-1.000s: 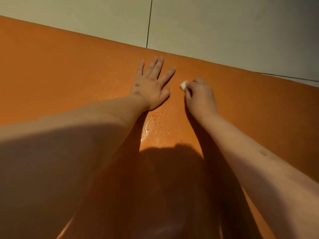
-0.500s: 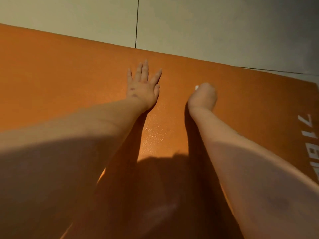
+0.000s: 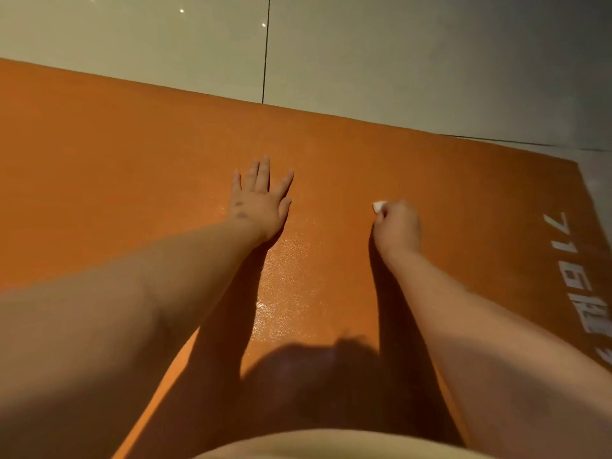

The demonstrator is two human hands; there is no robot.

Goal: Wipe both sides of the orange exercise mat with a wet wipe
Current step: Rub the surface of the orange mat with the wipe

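The mat (image 3: 116, 167) lies flat on the tiled floor (image 3: 364, 61), filling the view from nine o'clock across to three, its far edge meeting the tiles at twelve. The left hand (image 3: 260, 202) rests palm-down on it just left of centre, fingers (image 3: 263, 170) straight and spread. The right hand (image 3: 397, 225), apart at its three o'clock, is curled round the wipe (image 3: 379, 206) — only a white corner pokes out, so how much cloth meets the mat is hard to tell. A wet sheen (image 3: 284, 276) glints below the gap between the hands. White lettering (image 3: 576, 276) runs along the short end at three o'clock.

The mat looks thin, soft and limp — light to flip, I'd judge, but floppy, and likely slick where damp. For turning it, the short end by the lettering seems the place to grip, both hands, folding it over rather than lifting it whole.
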